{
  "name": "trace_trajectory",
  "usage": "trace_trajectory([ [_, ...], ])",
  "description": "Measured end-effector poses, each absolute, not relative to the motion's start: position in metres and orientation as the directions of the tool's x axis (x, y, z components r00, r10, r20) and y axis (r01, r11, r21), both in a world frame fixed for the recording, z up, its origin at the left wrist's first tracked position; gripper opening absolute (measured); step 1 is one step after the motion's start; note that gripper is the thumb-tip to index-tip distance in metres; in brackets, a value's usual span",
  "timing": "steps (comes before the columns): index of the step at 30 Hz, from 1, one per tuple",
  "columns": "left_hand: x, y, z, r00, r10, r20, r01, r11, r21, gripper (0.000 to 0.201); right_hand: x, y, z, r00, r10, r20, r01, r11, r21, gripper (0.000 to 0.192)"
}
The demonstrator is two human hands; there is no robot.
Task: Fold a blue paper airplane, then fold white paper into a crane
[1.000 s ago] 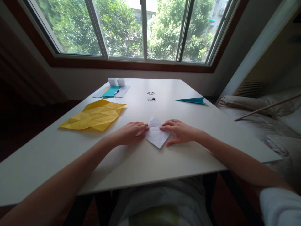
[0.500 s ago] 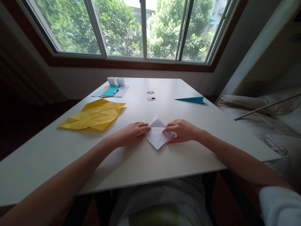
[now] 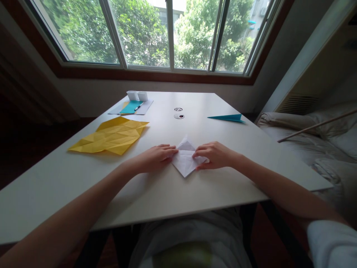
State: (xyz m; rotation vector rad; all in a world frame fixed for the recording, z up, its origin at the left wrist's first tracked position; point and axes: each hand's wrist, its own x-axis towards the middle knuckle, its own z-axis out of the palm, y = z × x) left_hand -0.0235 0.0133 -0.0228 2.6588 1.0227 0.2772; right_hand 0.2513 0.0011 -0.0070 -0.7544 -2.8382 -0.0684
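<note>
A folded white paper [image 3: 184, 163], diamond-shaped with a crease line across its upper part, lies on the table in front of me. At its left corner rests my left hand [image 3: 157, 158], fingers stretched out and pressing on the edge. My right hand [image 3: 213, 155] has curled fingers on the paper's right side, with thumb and index finger at the right flap. Part of that right corner is hidden under the fingers.
On the white table [image 3: 164, 201], a creased yellow sheet [image 3: 111, 136] lies left and a blue paper plane [image 3: 228, 117] right. At the back left are two white paper boxes [image 3: 136, 95], blue paper [image 3: 131, 107] and a pen [image 3: 138, 107]. A round cable-hole cover [image 3: 179, 116] sits mid-table.
The white paper has slid very slightly to the left, its near tip included. Both hands keep nearly the same hold and place.
</note>
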Motion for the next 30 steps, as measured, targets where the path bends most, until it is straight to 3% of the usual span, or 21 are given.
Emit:
trace_trajectory([
  [7, -0.025, 0.009, -0.017, 0.738, 0.675, 0.007, 0.648, -0.712, 0.270, 0.060, 0.250, 0.001, -0.007, -0.850, 0.489, 0.193, 0.502, 0.865, 0.019, 0.036],
  [11, -0.024, 0.008, -0.014, 0.744, 0.668, 0.021, 0.644, -0.725, 0.244, 0.071, 0.249, 0.000, -0.008, -0.869, 0.453, 0.199, 0.478, 0.872, 0.101, 0.032],
  [17, -0.018, 0.008, -0.016, 0.721, 0.684, 0.107, 0.642, -0.718, 0.267, 0.048, 0.243, -0.001, -0.014, -0.876, 0.396, 0.274, 0.454, 0.869, 0.196, 0.031],
  [23, -0.014, 0.009, -0.016, 0.708, 0.686, 0.168, 0.666, -0.727, 0.165, 0.032, 0.243, -0.001, -0.014, -0.783, 0.440, 0.441, 0.508, 0.861, 0.043, 0.022],
  [27, -0.011, 0.008, -0.017, 0.684, 0.706, 0.184, 0.699, -0.706, 0.114, 0.031, 0.242, 0.000, -0.017, -0.760, 0.490, 0.426, 0.490, 0.864, -0.121, 0.033],
  [30, -0.008, 0.006, -0.017, 0.685, 0.695, 0.218, 0.693, -0.714, 0.099, 0.028, 0.240, 0.003, -0.021, -0.730, 0.568, 0.381, 0.533, 0.821, -0.205, 0.029],
])
